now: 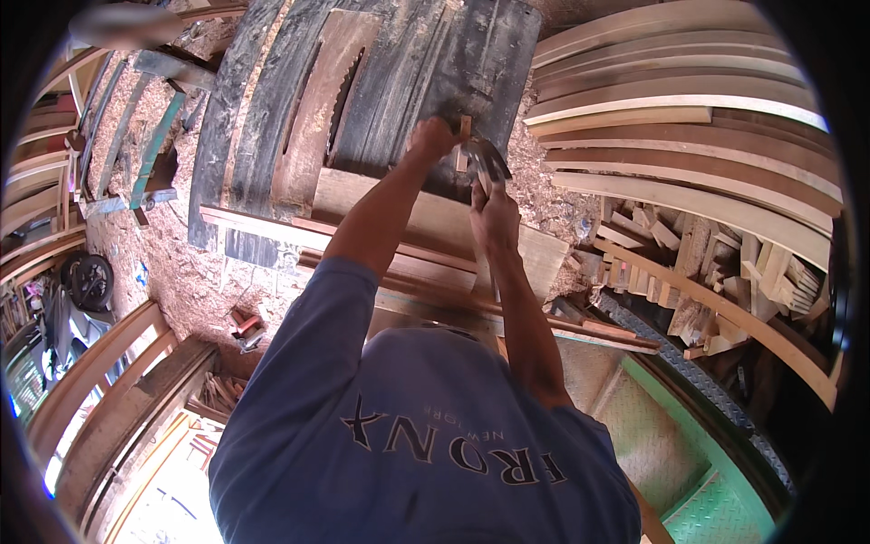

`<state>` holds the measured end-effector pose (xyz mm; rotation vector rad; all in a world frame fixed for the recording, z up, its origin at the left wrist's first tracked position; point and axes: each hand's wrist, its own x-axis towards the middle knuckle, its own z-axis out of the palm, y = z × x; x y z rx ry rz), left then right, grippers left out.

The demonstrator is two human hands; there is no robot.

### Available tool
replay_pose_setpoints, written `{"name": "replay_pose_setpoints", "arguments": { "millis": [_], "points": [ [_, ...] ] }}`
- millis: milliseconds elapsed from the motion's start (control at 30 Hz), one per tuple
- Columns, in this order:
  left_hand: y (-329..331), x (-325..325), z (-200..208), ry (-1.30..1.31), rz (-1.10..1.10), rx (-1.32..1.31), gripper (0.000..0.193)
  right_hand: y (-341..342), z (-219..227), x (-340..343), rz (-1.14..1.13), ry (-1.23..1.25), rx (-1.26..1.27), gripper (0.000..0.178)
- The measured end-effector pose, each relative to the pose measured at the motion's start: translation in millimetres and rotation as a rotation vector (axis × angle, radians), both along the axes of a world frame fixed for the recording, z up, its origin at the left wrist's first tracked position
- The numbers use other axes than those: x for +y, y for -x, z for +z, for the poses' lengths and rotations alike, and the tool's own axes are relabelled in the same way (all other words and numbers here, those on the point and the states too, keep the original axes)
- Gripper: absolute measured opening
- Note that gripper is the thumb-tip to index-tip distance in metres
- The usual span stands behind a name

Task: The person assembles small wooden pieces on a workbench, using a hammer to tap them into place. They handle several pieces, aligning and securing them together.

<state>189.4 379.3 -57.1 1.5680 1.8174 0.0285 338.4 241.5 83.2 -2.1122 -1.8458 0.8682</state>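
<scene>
My right hand (495, 216) is wrapped round the handle of a claw hammer (490, 163), whose dark metal head is held low over the table. Just left of the head, a small narrow wooden piece (463, 159) sits on the dark, dusty tabletop (399, 82). My left hand (433, 138) is closed right beside that piece, its fingertips at the upper part. What those fingers pinch is too small to make out. Below both hands, a wide pale board (435, 218) lies across the table's near edge.
A toothed saw blade (345, 98) shows in a slot of the table, left of my hands. Long curved-looking planks (680, 95) are stacked at the right, above a heap of wood offcuts (693, 249). Shavings (263, 295) cover the floor. Wooden strips (399, 249) lie between me and the table.
</scene>
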Motion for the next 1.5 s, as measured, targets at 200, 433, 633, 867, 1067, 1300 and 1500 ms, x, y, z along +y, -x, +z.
{"name": "replay_pose_setpoints", "arguments": {
  "millis": [200, 433, 633, 867, 1067, 1300, 1500],
  "points": [
    [3, 2, 21, 0.101, 0.047, -0.057, 0.081, -1, 5, 0, 0.037, -0.032, -0.072, 0.042],
    [2, -8, 38, 0.030, -0.014, -0.025, 0.077, 3, 5, 2, 0.019, 0.081, -0.077, 0.042],
    [0, -9, 26, -0.160, -0.034, 0.063, 0.060, 5, 6, 3, 0.009, 0.159, -0.049, 0.044],
    [4, -9, 33, -0.063, 0.022, -0.018, 0.062, 3, 10, -2, 0.001, -0.034, 0.007, 0.031],
    [3, -9, 43, -0.038, -0.004, -0.090, 0.061, 0, 7, -1, 0.012, -0.015, -0.046, 0.032],
    [7, -2, 40, -0.015, -0.040, -0.018, 0.061, -5, 7, 3, 0.050, -0.075, -0.028, 0.034],
    [8, -6, 34, -0.037, -0.023, -0.014, 0.061, -6, 2, -1, 0.034, -0.011, -0.020, 0.032]
  ]
}}
